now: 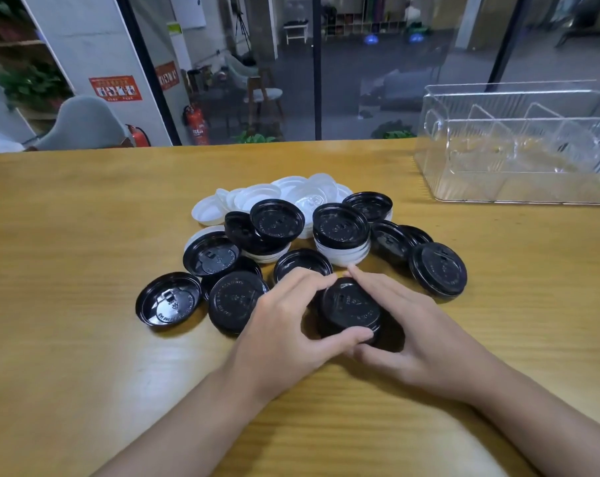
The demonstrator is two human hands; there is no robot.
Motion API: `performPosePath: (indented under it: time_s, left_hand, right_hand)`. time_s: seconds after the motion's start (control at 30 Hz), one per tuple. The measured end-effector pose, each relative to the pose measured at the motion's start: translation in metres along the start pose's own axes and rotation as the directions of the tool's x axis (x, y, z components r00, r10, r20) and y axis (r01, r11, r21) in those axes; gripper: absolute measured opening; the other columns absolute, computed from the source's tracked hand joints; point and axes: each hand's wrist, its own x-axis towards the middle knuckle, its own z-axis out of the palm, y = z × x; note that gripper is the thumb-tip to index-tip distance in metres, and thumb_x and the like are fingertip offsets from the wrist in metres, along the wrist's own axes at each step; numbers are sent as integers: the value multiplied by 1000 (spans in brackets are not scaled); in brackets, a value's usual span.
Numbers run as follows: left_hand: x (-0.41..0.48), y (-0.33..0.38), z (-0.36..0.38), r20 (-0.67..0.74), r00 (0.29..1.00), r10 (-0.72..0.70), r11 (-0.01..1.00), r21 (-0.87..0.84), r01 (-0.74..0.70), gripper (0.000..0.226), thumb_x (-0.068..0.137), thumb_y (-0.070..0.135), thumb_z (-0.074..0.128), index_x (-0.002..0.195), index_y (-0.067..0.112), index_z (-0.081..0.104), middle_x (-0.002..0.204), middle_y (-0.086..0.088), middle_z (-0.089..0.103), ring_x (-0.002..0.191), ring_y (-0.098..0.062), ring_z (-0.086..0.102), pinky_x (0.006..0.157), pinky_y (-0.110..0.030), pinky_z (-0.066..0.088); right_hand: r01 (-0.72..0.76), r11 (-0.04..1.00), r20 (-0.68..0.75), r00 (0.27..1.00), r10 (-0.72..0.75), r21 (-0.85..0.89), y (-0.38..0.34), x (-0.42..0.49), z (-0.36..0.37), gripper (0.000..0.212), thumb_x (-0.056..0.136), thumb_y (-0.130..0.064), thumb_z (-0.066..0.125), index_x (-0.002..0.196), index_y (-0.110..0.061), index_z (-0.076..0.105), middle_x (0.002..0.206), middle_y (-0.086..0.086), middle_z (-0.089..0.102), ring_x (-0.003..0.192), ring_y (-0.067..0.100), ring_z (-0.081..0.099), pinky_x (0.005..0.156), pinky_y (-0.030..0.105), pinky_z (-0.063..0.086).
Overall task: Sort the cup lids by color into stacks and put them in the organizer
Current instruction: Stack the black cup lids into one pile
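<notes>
Near desk (85, 235) centre, close to viewer: held lid (352, 304), black, dome up, clamped between both hands. Left hand (285, 325) on its left side, thumb along near rim, fingers (312, 280) curled over far rim. Right hand (405, 335) cupped round its right side, fingers (364, 280) laid along far edge, tips of both hands almost meeting there; right thumb hidden. More black showing beneath it: single lid or short stack, cannot tell. Behind and to both sides, loose unsorted heap of black lids (278, 220) and white lids (302, 194). White mostly at far side of heap, overlapping one another; black mostly nearer, some dome up, some hollow up. Hollow-up lid (169, 299) farthest left, flat on desk, just beside dome-up lid (236, 301), itself partly hidden by left hand. Capped stack (343, 254), white with one black lid on top, just beyond fingertips. Tilted lid (438, 268), black, at right edge of heap, near right hand but apart from it. Organizer (519, 146) at far right of desk, well apart from heap: clear plastic, ribbed walls, upright dividers marking off compartments. Past desk's far edge, glass wall (378, 80); through it, grey chair (85, 122) at left and red extinguishers (197, 125) on floor.
</notes>
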Motion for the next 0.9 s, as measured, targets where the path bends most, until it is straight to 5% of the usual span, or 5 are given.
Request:
performPosePath:
  time_s: [0.13,0.2,0.3,0.5,0.9]
  left_hand:
    - [1,2,-3,-1,996,91,989,114,-91,67,91,61,69,131,7,70,122,2,67,114,-12,66,101,-27,54]
    - [4,1,-6,-45,990,137,974,190,-126,50,100,44,64,130,4,69,122,-4,68,115,-18,66,103,-29,53]
    - [6,-7,-12,-95,982,161,934,337,-120,35,91,9,67,126,5,72,117,-4,72,111,-20,68,99,-33,56]
    - [5,-20,-11,22,987,157,847,511,-146,35,82,6,82,115,17,78,95,5,79,87,-18,74,89,-31,47]
    - [10,-6,-21,-156,982,109,985,149,-86,56,90,1,76,143,12,62,116,6,68,94,-1,64,90,-17,55]
  right_hand:
    - [-4,1000,-13,1000,4,-20,-2,1,-1,90,90,-52,76,164,-24,33,155,-15,48,144,0,46,116,19,37]
    - [-23,999,-62,998,20,-49,-3,1,-2,87,87,-53,76,160,-21,41,149,-14,53,139,-1,50,113,16,37]
    - [-86,994,-126,989,76,-74,-5,2,-3,85,82,-53,70,156,-20,45,144,-15,55,135,-2,51,113,15,37]
    - [-112,990,-129,987,101,-84,-4,2,-2,91,84,-66,67,159,-21,41,149,-17,51,140,-5,45,114,9,30]
    - [-121,992,-160,980,114,-34,-8,3,-3,90,82,-61,76,159,-31,38,147,-21,55,137,-7,49,111,9,35]
